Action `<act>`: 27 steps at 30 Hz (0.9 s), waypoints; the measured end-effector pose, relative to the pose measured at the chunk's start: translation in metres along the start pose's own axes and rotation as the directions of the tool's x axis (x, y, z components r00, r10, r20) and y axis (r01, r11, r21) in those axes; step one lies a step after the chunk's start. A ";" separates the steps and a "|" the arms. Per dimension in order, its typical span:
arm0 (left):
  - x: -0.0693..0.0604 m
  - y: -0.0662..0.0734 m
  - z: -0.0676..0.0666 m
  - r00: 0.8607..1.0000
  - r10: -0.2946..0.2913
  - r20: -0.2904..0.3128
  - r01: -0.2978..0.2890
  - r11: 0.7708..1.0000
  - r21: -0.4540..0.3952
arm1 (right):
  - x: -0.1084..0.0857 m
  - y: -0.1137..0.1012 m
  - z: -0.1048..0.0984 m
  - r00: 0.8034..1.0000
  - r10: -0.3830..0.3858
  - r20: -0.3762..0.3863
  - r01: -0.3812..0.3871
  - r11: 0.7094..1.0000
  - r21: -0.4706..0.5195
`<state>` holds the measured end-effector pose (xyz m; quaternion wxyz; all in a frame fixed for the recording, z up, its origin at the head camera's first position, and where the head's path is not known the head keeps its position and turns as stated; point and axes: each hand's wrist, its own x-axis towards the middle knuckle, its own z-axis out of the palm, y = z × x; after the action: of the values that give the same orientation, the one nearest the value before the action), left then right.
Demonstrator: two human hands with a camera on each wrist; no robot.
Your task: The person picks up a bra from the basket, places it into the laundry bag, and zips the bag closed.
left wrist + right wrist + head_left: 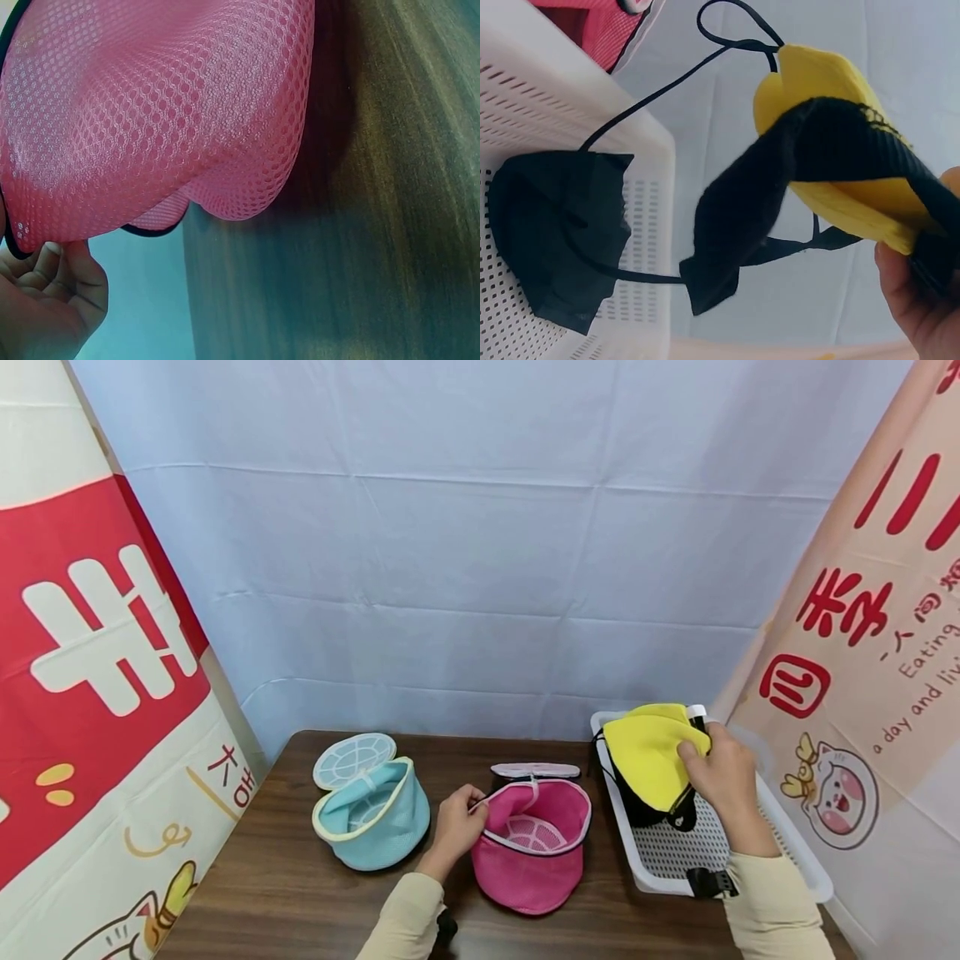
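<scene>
My left hand (459, 822) pinches the dark-trimmed rim of a pink mesh laundry bag (528, 881), which stands with its round lid folded back. In the left wrist view, the fingertips are at the edge of the pink mesh. Over the white basket (802, 870), my right hand (723, 777) grips a yellow padded garment (648, 756) with a black band and thin black cords; it looks like a bra. In the right wrist view, a black cloth piece (559, 232) is down in the basket, a cord running to it from the garment.
Left of the pink bag is a light blue mesh laundry bag (386, 839), its round lid (354, 760) turned back. Both bags rest on a dark wooden table (277, 868). A pale cloth (450, 568) hangs behind, with printed banners on both sides.
</scene>
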<state>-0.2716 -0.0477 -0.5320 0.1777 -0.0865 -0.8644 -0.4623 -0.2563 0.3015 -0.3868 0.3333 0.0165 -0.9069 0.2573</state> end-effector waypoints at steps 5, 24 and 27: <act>0.000 0.001 0.000 1.000 -0.008 -0.004 0.008 1.000 -0.010 | 0.000 -0.006 0.001 0.998 -0.016 -0.059 0.018 0.999 0.041; 0.000 0.001 0.002 1.000 -0.019 -0.005 0.019 1.000 0.002 | 0.001 -0.030 0.019 0.961 -0.110 -0.253 0.146 0.981 0.127; 0.000 0.001 0.003 1.000 -0.017 -0.002 0.017 1.000 -0.003 | 0.001 -0.033 0.020 0.951 -0.139 -0.278 0.181 0.974 0.134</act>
<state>-0.2714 -0.0448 -0.5326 0.1744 -0.0790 -0.8644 -0.4650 -0.2622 0.2629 -0.3843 0.4698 0.0817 -0.8262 0.3001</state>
